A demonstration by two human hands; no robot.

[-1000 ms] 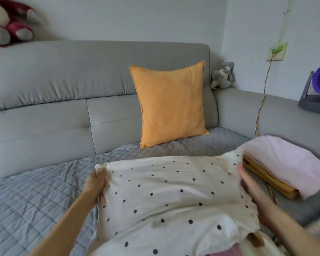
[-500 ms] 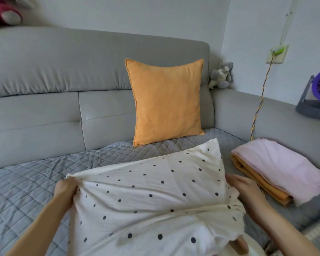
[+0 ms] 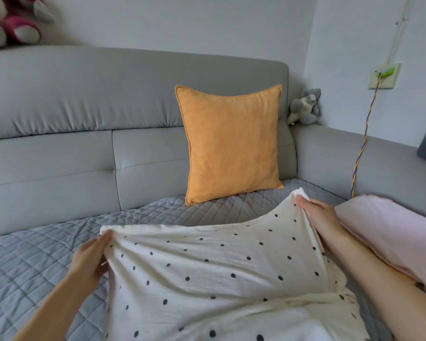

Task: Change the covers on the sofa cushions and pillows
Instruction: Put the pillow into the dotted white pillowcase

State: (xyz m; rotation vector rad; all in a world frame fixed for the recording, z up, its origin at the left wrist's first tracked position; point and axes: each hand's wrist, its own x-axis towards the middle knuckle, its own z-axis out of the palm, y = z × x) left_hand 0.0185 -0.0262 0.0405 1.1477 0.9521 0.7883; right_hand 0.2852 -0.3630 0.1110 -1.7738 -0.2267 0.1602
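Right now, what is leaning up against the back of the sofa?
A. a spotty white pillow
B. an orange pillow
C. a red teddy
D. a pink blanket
B: the orange pillow stands upright on the quilted seat, leaning on the grey sofa backrest.

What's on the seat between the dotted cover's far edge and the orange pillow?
Only bare grey quilted seat pad, as the head view shows; the dotted cover and the orange pillow lie apart.
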